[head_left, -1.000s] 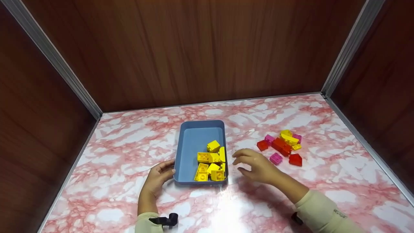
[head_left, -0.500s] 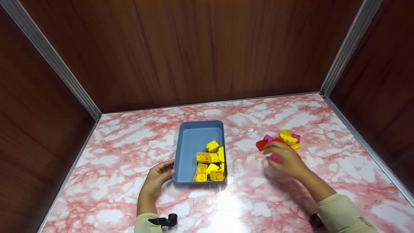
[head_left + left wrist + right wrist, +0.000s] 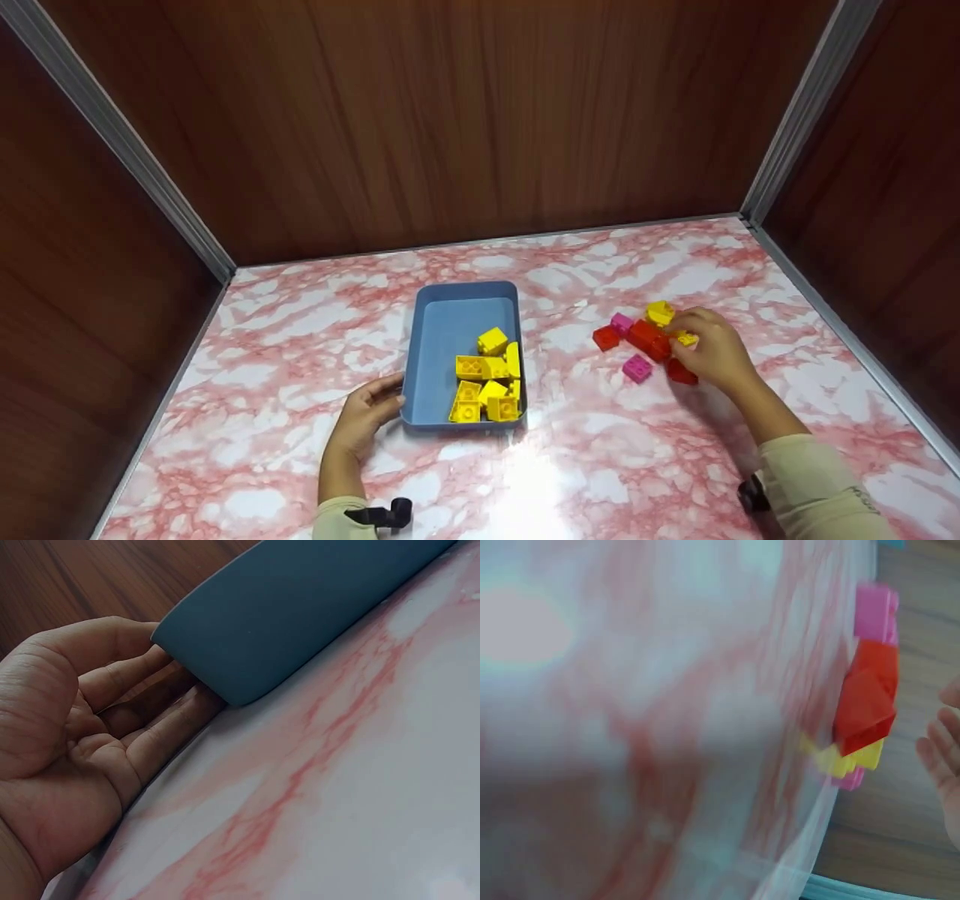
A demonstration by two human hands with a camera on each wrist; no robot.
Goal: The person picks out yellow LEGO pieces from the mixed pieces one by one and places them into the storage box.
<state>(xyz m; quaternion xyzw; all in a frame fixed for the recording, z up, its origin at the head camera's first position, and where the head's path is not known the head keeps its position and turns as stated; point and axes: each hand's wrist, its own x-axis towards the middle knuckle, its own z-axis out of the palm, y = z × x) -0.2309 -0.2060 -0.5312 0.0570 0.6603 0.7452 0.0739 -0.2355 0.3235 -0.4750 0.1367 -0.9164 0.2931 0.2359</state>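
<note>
My left hand point(image 3: 365, 420) rests its fingers and thumb against the outer left side of a blue-grey tray point(image 3: 433, 360); the left wrist view shows the fingertips at the tray's wall point(image 3: 247, 637). Several yellow toy building bricks point(image 3: 495, 367) lie in the tray's right and near part. My right hand point(image 3: 716, 352) is over a small pile of bricks right of the tray, its fingertips near the yellow ones. In the right wrist view, its loosely bent fingers point(image 3: 941, 742) appear apart from the bricks. It partly hides a yellow brick point(image 3: 687, 339) and a red brick point(image 3: 681, 371).
Other bricks of the pile are a yellow one point(image 3: 660, 313), a longer red one point(image 3: 648, 339), a red one point(image 3: 606, 337) and two pink ones, the nearer pink brick point(image 3: 637, 368) lying apart. Wood-grain panels point(image 3: 480, 135) enclose the marbled tabletop point(image 3: 315, 315).
My right hand has moved right and away from me, from beside the tray to the far right of the pile. My left hand and the tray have stayed in place.
</note>
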